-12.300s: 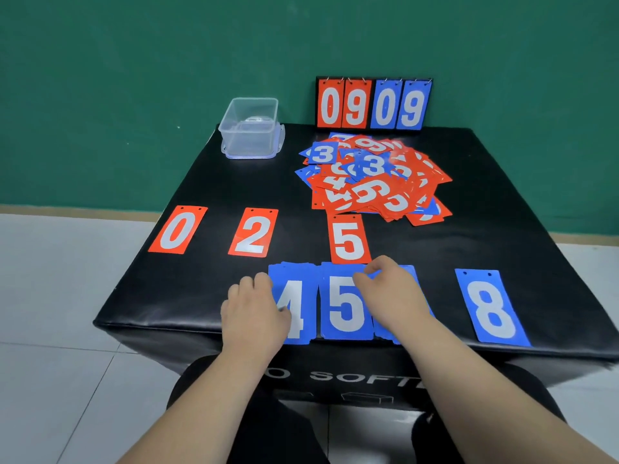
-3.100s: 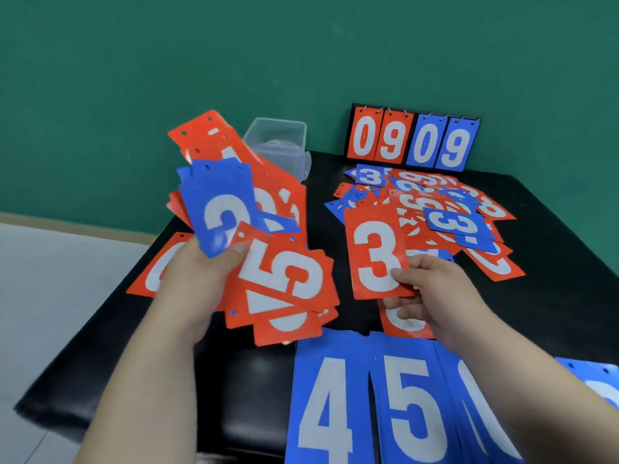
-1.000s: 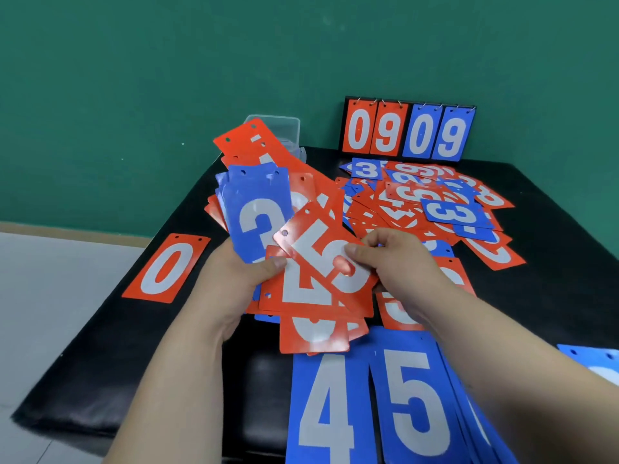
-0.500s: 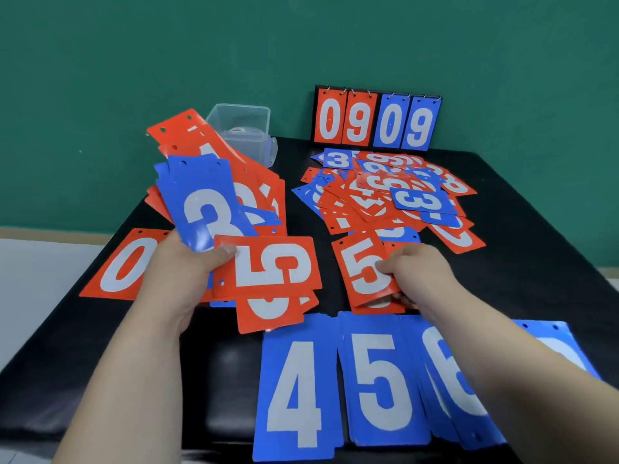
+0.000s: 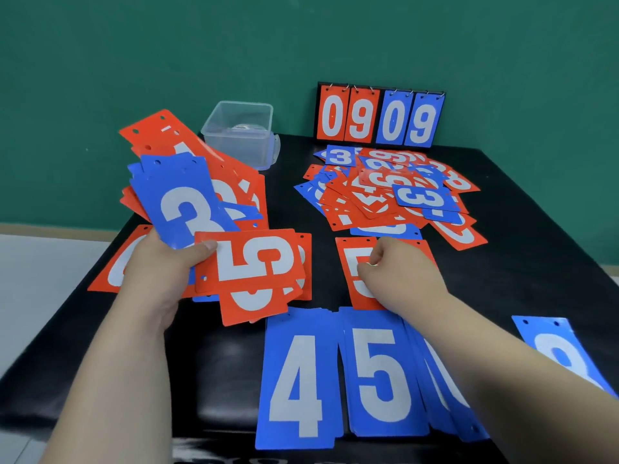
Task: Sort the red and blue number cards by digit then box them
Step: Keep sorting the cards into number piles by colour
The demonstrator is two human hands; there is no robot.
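the left hand (image 5: pixel 160 262) is raised over the left part of the black table (image 5: pixel 536 262), its fingers and thumb curled around a loose fan (image 5: pixel 214 182) of red and blue cards. a blue 3 (image 5: pixel 187 209) faces up near the front of the fan, and the thumb presses on a sideways red 5 (image 5: pixel 258 262) that lies across the lower cards. the right hand (image 5: pixel 398 272) is well apart from the left, low over the middle of the table, with curled fingers and thumb pinching a flat red 5 (image 5: pixel 351 259) that lies on the surface. behind it spreads a heap (image 5: pixel 385 195) of mixed unsorted cards, several of them showing 3s. along the near edge lie a blue 4 (image 5: pixel 298 380) and, touching it, a blue 5 (image 5: pixel 382 373), then a blue stack (image 5: pixel 445 413) whose digit the right forearm hides. further right and apart lies a blue 8 (image 5: pixel 552 343), also partly under the forearm. a red 0 (image 5: pixel 114 269) lies at the left edge, mostly behind the left hand. a clear plastic box (image 5: pixel 241 135) stands open at the back left corner, just behind the fan. a scoreboard (image 5: pixel 380 117) reading 09 in red and 09 in blue stands upright at the back edge, against the green wall (image 5: pixel 134 61).
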